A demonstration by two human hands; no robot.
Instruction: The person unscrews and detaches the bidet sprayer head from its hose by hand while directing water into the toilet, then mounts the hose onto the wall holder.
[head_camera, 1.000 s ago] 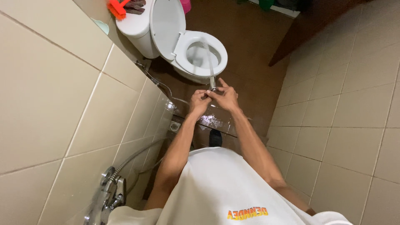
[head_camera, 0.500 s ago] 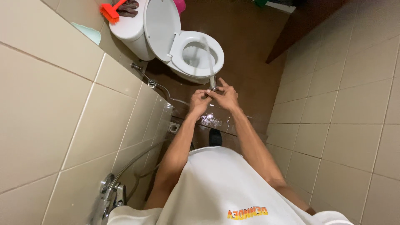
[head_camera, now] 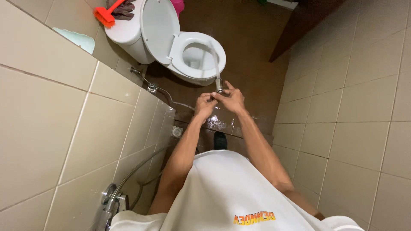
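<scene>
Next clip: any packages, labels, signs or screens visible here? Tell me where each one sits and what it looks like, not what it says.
No packages, signs or screens show.
Printed shirt logo: the only marking, low on the white shirt at the bottom of the view; a short band of block lettering, orange and yellow.
Both hands, left hand and right hand, hold a metal spray nozzle that bears no visible label.

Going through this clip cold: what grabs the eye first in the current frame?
Both hands meet at centre frame, the left hand and right hand gripping a metal spray nozzle that shoots a water jet into the white toilet, whose lid is raised. At top left, an orange brush lies on the cistern; the brown floor is wet below the hands.
</scene>
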